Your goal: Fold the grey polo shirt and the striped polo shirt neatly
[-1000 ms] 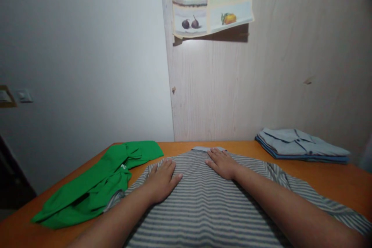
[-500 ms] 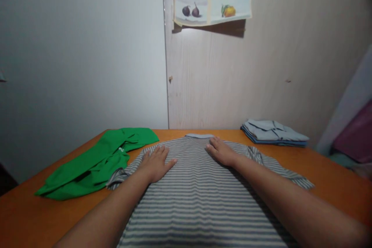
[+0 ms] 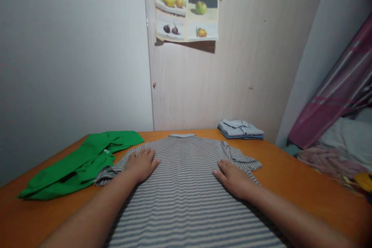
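A grey-and-white striped polo shirt [image 3: 186,193] lies spread on the orange table, its collar toward the far edge and light wrinkles down its middle. My left hand [image 3: 142,164] rests flat on the shirt near its left shoulder, fingers apart. Palm down on the right side of the shirt, below the right sleeve, is my right hand [image 3: 234,178], its fingers stretched out. Neither hand grips the cloth. The shirt's lower end runs out of view at the bottom.
A crumpled green garment [image 3: 78,162] lies left of the shirt. Folded clothes [image 3: 241,129] are stacked at the table's [image 3: 302,197] far right. A wall with a fruit picture [image 3: 186,13] stands behind. Beyond the right edge are a pink curtain [image 3: 328,97] and a heaped blanket [image 3: 322,161].
My right hand has slid from beside the collar down toward me along the shirt's right side. My left hand stays near the left shoulder. The camera view has turned right and slightly up.
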The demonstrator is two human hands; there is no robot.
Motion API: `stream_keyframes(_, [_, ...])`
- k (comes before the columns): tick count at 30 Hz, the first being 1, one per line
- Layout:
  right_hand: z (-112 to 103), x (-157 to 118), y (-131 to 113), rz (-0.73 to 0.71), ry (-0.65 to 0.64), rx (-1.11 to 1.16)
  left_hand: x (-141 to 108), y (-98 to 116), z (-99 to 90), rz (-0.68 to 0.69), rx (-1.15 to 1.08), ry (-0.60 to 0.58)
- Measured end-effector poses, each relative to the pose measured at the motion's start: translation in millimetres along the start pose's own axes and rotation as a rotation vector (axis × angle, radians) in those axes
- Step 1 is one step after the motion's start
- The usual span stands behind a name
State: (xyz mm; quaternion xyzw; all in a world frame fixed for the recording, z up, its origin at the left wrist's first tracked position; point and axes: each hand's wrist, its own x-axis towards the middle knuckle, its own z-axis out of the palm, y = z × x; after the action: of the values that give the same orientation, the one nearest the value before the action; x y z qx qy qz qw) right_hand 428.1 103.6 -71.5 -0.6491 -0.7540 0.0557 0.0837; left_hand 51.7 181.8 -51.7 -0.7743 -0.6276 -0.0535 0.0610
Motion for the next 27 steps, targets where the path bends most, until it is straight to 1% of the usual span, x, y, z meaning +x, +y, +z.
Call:
stream_keyframes(3, [9,-6,8,0.023,0.008,-0.044,-28,9,-6.2,0.051,-0.052,-0.047])
stream_keyframes(6, [15,-4,13,0.027,-0.001,-0.063,-57,6,-11.0,0.063,-0.087,-0.055])
stream_keyframes(8, [17,-2,14,0.023,-0.008,-0.075,-74,-5,-15.5,0.028,-0.097,0.002])
stream_keyframes(10, [19,0,17,0.015,-0.010,-0.089,-89,-22,-21.3,-0.025,-0.099,0.094])
stream_keyframes(12, [22,3,20,0.008,-0.004,-0.102,-101,-40,-27.1,-0.099,-0.097,0.174])
stream_keyframes(14, [23,7,22,0.004,0.003,-0.112,-110,-58,-31.7,-0.191,-0.089,0.218])
stream_keyframes(17, [15,16,19,-0.012,0.000,-0.119,-117,-78,-34.9,-0.300,-0.060,0.218])
stream_keyframes(19, [8,23,11,-0.035,0.014,-0.098,-116,-86,-35.0,-0.325,-0.040,0.189])
stream_keyframes(21, [5,28,2,-0.071,0.050,-0.056,-112,-90,-34.0,-0.315,-0.021,0.154])
stream_keyframes(23, [8,31,-7,-0.102,0.080,-0.025,-106,-91,-32.5,-0.292,-0.010,0.132])
stream_keyframes(25, [16,32,-14,-0.103,0.086,-0.019,-98,-92,-31.0,-0.292,-0.038,0.140])
stream_keyframes(27, [24,31,-18,-0.082,0.096,-0.021,-91,-93,-30.2,-0.350,-0.226,0.200])
